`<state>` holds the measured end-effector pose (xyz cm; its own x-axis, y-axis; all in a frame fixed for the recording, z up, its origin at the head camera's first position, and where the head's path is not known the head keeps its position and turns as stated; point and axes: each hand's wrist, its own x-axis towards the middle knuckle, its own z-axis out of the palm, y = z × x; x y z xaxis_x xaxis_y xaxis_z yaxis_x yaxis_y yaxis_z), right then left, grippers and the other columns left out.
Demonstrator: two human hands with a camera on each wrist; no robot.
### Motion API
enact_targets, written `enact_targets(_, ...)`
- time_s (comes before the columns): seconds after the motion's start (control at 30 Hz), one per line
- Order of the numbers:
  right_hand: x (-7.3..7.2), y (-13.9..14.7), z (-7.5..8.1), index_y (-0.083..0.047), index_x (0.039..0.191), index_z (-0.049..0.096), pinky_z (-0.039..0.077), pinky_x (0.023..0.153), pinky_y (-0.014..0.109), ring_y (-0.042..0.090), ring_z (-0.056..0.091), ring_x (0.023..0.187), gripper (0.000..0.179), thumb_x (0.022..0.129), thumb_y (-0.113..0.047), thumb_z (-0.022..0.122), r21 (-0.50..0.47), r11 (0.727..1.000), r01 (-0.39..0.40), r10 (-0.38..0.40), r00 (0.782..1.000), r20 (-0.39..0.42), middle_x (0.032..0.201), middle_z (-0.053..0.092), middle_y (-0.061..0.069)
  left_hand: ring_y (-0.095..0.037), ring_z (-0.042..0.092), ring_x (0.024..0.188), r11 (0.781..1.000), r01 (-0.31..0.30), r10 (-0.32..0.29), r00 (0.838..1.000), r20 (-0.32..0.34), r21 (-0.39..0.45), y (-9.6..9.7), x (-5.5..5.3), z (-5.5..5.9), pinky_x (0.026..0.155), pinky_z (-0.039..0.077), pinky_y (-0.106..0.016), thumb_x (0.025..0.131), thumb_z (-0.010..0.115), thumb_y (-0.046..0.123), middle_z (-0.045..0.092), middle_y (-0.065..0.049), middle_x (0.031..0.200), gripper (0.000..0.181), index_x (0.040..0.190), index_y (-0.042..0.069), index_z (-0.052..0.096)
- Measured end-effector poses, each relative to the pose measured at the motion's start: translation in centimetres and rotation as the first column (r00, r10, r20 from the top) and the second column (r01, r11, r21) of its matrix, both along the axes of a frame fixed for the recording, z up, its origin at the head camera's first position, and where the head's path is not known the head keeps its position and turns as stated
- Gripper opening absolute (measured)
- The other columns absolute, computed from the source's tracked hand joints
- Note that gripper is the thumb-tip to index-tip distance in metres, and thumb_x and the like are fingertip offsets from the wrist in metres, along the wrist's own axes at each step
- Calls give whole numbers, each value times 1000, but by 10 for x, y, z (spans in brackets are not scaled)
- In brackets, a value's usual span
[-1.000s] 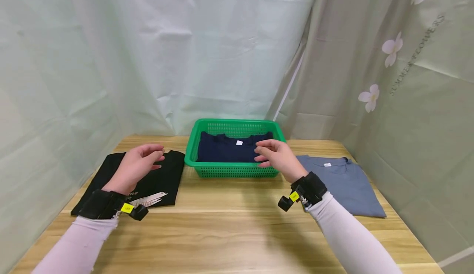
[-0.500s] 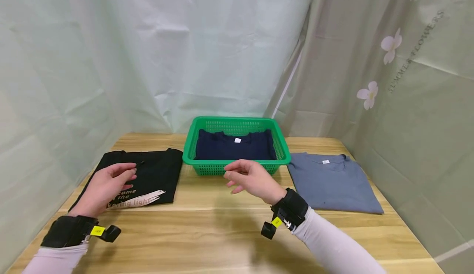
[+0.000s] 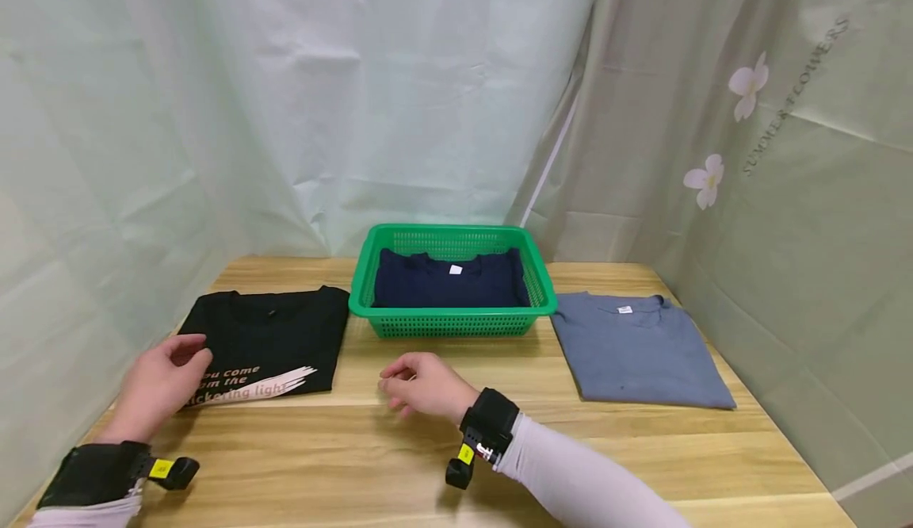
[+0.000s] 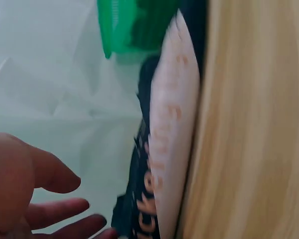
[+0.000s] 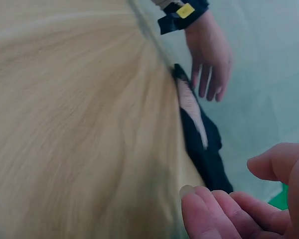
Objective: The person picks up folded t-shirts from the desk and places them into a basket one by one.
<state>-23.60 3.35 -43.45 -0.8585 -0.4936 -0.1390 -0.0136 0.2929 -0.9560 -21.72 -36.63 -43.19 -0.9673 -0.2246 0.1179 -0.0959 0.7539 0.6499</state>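
A folded black T-shirt with printed lettering and a pale brushstroke lies at the left of the table. Over its left edge hovers my left hand, fingers loosely bent and holding nothing. The left wrist view shows those fingers apart from the shirt's printed front. My right hand is above the bare wood to the right of the black shirt, loosely curved, with nothing in it. In the right wrist view its thumb stands apart from the fingers.
A green plastic basket stands at the back middle, with a folded navy T-shirt inside. A folded grey-blue T-shirt lies on the right of the wooden table. Pale curtains hang around the back and sides.
Both hands have moved left and nearer the front of the table. The right hand has left the basket's front for the middle; the left has drawn toward the black T-shirt's left edge.
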Motion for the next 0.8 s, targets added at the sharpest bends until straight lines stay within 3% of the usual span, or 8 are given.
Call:
enact_targets(0.17, -5, -18, -9, -1, 122, 74, 68, 71, 32, 19, 78, 82, 27, 102, -19, 76, -18, 1000, 6, -5, 1000, 21, 98, 73, 6, -62, 57, 119, 996, -75, 73, 996, -42, -49, -17, -3, -5, 83, 50, -49, 110, 51, 22, 53, -49, 137, 56, 146, -21, 46)
enact_targets(0.37, -12, -36, -15, 3, 123, 71, 69, 72, 33, 19, 78, 79, 29, 103, -17, 76, -24, 999, 45, -45, 999, 16, 97, 73, 6, -66, 49, 124, 984, -176, 177, 984, 23, -33, -33, -11, -5, 99, 47, -73, 109, 50, 24, 43, -51, 146, 63, 151, -22, 40)
enact_targets(0.53, -19, -53, -19, 4, 126, 69, 69, 72, 34, 22, 80, 77, 33, 103, -18, 77, -13, 993, 114, -114, 993, 37, 97, 75, 7, -66, 47, 124, 971, -236, 239, 965, 104, -42, -43, -16, -5, 100, 48, -74, 109, 50, 26, 42, -52, 146, 66, 150, -24, 38)
enact_targets(0.7, -23, -66, -12, 7, 131, 68, 69, 72, 35, 27, 83, 78, 43, 103, -24, 78, 39, 991, 127, -128, 991, 31, 91, 80, 11, -66, 46, 127, 975, -213, 222, 958, 183, -67, -45, -18, -6, 105, 46, -73, 110, 48, 29, 39, -53, 148, 65, 149, -24, 39)
enact_targets(0.8, -23, -74, -8, 6, 129, 70, 68, 70, 33, 28, 83, 76, 43, 102, -26, 80, 77, 989, 127, -129, 991, 18, 83, 81, 14, -65, 46, 128, 978, -203, 210, 958, 196, -54, -42, -18, -8, 106, 45, -73, 111, 49, 27, 39, -52, 149, 60, 148, -20, 43)
